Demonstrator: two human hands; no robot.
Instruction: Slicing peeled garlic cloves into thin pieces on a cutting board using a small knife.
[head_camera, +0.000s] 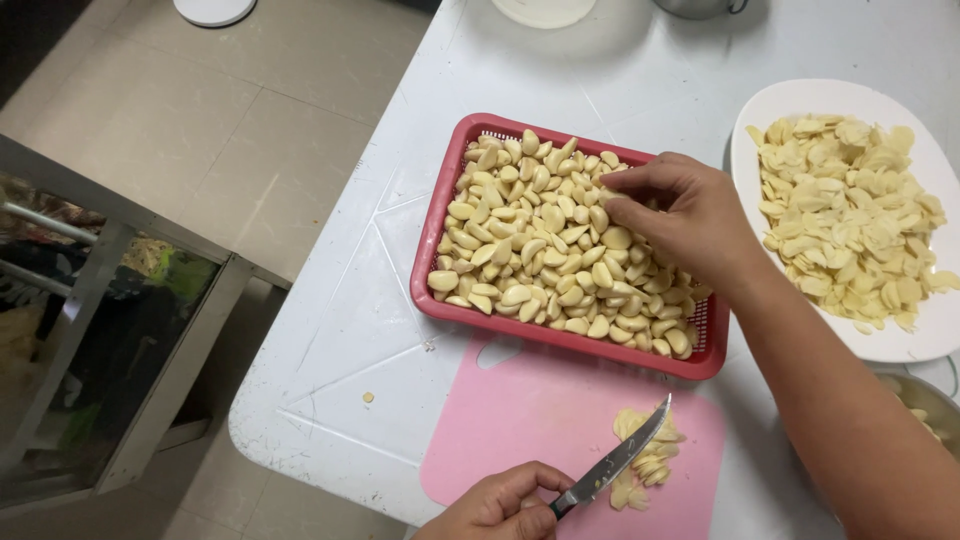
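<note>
Fingers (520, 497) grip knife (612, 462), blade tip up-right.

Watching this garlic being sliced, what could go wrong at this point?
1. The left hand holds the knife blade-up over the sliced garlic while the right hand reaches into the red basket; attention seems split, so a nick is possible.
2. The pink cutting board lies close to the table edge; it might slip off.
3. The white plate is piled high; slices could spill.
</note>
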